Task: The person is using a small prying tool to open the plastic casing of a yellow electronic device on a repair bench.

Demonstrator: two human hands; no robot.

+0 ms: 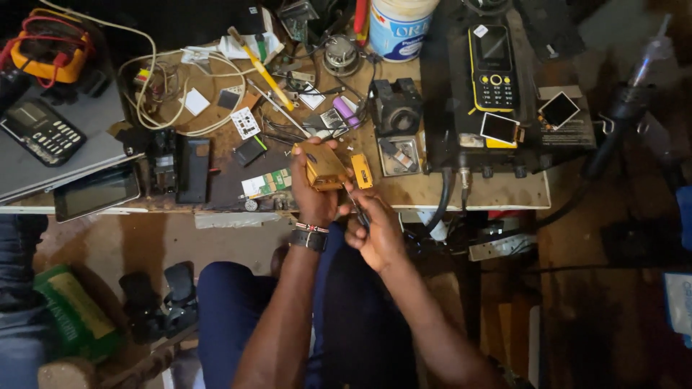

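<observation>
My left hand (314, 193) grips a small gold-coloured phone body (322, 167), held up at the front edge of the workbench (497, 194). A watch and a woven band sit on that wrist. My right hand (376, 232) is closed around a thin tool (354, 201) whose tip points up at the phone body. A loose gold-coloured part (362, 171) lies on the bench just right of the phone body.
The bench is crowded: a yellow and black keypad phone (493, 67) on a black box, small screens (559, 109), a white tub (398, 27), a yellow-handled tool (258, 66), wires, a black handset (193, 169), a tablet (96, 191), a calculator-like handset (42, 131). My knees are below.
</observation>
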